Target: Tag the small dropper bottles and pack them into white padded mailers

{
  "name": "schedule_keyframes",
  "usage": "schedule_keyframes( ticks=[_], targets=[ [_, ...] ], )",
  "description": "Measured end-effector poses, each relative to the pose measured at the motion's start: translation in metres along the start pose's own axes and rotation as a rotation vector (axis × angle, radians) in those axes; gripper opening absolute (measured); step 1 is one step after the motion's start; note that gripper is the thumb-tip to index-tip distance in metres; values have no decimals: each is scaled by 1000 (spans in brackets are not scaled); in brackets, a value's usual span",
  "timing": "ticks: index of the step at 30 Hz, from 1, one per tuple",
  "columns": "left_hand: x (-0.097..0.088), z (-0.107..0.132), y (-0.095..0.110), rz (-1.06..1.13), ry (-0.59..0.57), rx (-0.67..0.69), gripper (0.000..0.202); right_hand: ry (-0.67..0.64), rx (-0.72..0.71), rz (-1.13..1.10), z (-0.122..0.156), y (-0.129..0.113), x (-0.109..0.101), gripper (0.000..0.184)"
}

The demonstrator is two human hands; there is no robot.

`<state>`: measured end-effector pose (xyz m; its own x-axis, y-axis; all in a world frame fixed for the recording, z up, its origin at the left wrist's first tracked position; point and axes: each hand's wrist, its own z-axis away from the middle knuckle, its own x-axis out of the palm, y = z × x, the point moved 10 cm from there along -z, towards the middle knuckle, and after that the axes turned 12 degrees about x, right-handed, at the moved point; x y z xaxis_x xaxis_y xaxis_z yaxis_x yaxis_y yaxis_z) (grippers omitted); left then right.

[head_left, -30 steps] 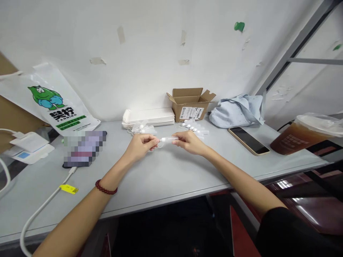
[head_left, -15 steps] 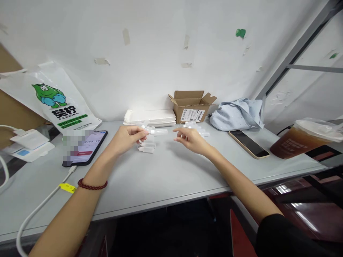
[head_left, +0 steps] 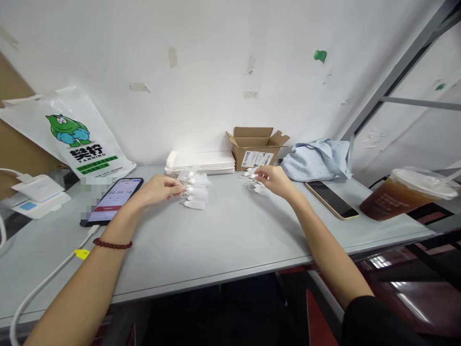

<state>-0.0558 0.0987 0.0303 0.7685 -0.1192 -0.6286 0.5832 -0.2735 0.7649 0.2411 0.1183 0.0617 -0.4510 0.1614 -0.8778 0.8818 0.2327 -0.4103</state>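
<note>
Both hands are over the grey bench point(head_left: 223, 235). Beyond the left hand point(head_left: 161, 191), farther left, leans a white plastic bag point(head_left: 95, 127) printed with a green figure. A pale blue cloth bag point(head_left: 317, 158) lies beyond and to the right of the right hand point(head_left: 277, 181); the brown cardboard box point(head_left: 252, 151), flaps up, stands just behind that hand. Well to its right is a lidded cup point(head_left: 399, 194) of amber drink. A white stack point(head_left: 201, 161) lies behind the gap between the hands.

The left hand is loosely curled, its thumb and finger ends close together at a cluster of small clear tubes point(head_left: 197, 196) with white caps; whether it grips one I cannot tell. The right hand, fingers bent downward, has its tips at the caps of a second cluster point(head_left: 262, 191); its hold is also unclear. A lit phone point(head_left: 113, 199) sits left of the left hand, a dark phone point(head_left: 332, 199) right of the right.
</note>
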Motion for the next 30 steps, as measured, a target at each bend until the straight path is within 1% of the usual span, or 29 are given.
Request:
schedule_keyframes(
  ticks=[2, 5, 9, 11, 13, 16, 18, 19, 21, 24, 27, 30],
  targets=[
    [2, 0, -4, 12, -27, -9, 28, -44, 47, 60, -1, 8, 3, 14],
    [4, -1, -5, 28, -44, 0, 28, -96, 117, 156, -2, 20, 8, 12],
    [10, -1, -2, -26, -97, 24, 27, -148, 131, 200, -1, 23, 14, 12],
    [8, -1, 0, -106, -79, 38, 28, -179, 124, 221, 1, 23, 18, 12],
    [0, -1, 0, -229, 8, 28, 29, -207, 114, 243, 2, 22, 22, 13],
    [-18, 1, 6, -398, 209, 13, 30, -237, 111, 261, 4, 21, 28, 14],
    [-23, 4, 15, -434, 313, 37, 29, -250, 110, 271, 5, 20, 31, 15],
    [-23, 5, 20, -432, 344, 55, 28, -256, 109, 276, 5, 19, 33, 15],
    [-18, 7, 29, -421, 364, 93, 29, -266, 104, 285, 7, 16, 35, 13],
    [-4, 8, 42, -372, 344, 146, 30, -274, 88, 289, 9, 11, 38, 8],
    [16, 9, 55, -312, 308, 216, 30, -279, 65, 283, 11, 6, 40, 5],
    [41, 11, 65, -232, 220, 284, 31, -290, 41, 266, 13, 0, 42, 7]
  ],
)
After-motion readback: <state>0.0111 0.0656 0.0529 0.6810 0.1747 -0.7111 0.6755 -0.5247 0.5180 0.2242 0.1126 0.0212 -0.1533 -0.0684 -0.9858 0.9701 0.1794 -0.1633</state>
